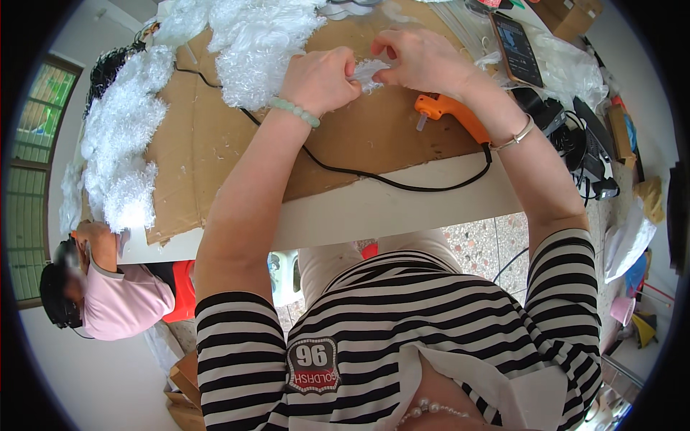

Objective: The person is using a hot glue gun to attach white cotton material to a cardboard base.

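Observation:
My left hand [320, 79], closed in a pinch, holds one end of a small piece of crinkly white translucent fringe [369, 75] above the cardboard. On the fringe's other side is my right hand [425, 63], its thumb beside the piece and a gap between thumb and curved forefinger. Below the right hand, an orange glue gun [449, 113] lies with its nozzle toward the left and its black cord [388, 181] looping across the table. A fluffy heap of similar white fringe [255, 61] lies just beyond my left hand.
Brown cardboard [208, 154] covers much of the white table [345, 215]. More white fringe [122, 140] is piled along the left edge. A phone [516, 49], clear plastic bags [575, 72] and black devices [550, 118] are at the right. A person in pink [126, 302] sits at far left.

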`<action>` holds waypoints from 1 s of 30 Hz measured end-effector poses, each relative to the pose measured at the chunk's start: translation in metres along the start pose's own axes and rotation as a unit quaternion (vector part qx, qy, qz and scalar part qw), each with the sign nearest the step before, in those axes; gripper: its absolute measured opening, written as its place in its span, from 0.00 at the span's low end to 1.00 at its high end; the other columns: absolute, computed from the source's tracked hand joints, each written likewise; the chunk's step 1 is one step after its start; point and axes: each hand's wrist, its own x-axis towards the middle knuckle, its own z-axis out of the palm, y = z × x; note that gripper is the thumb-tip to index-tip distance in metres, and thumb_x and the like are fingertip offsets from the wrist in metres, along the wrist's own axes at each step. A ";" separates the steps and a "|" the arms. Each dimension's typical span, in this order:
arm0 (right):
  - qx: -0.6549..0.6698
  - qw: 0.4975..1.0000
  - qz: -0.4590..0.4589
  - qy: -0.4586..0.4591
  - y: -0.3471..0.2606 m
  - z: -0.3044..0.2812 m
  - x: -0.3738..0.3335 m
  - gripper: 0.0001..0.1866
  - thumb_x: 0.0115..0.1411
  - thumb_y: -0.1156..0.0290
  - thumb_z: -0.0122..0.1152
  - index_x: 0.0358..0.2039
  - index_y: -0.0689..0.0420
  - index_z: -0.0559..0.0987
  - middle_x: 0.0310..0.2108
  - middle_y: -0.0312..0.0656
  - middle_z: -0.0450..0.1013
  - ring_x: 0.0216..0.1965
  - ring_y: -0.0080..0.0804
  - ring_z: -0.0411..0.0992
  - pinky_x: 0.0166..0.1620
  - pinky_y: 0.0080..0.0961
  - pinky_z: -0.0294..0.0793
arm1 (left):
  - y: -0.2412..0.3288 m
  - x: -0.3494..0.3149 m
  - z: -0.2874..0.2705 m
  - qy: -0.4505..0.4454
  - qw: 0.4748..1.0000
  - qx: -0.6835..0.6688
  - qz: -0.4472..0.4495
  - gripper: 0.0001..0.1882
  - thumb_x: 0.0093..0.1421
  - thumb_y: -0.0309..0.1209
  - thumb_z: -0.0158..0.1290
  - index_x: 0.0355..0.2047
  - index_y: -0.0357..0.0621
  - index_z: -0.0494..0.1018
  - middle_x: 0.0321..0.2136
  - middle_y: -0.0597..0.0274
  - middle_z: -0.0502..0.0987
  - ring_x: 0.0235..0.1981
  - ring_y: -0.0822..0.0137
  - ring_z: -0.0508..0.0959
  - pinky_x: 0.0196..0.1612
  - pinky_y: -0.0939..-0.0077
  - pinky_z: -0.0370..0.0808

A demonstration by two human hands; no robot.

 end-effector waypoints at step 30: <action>0.099 0.991 0.084 -0.031 0.022 -0.002 0.017 0.24 0.52 0.57 0.62 0.45 0.58 0.75 0.33 0.43 0.73 0.37 0.35 0.72 0.42 0.29 0.70 | 0.002 0.022 -0.011 -0.047 0.999 -0.018 -0.017 0.29 0.46 0.48 0.60 0.43 0.38 0.74 0.39 0.53 0.77 0.41 0.58 0.76 0.43 0.69 0.72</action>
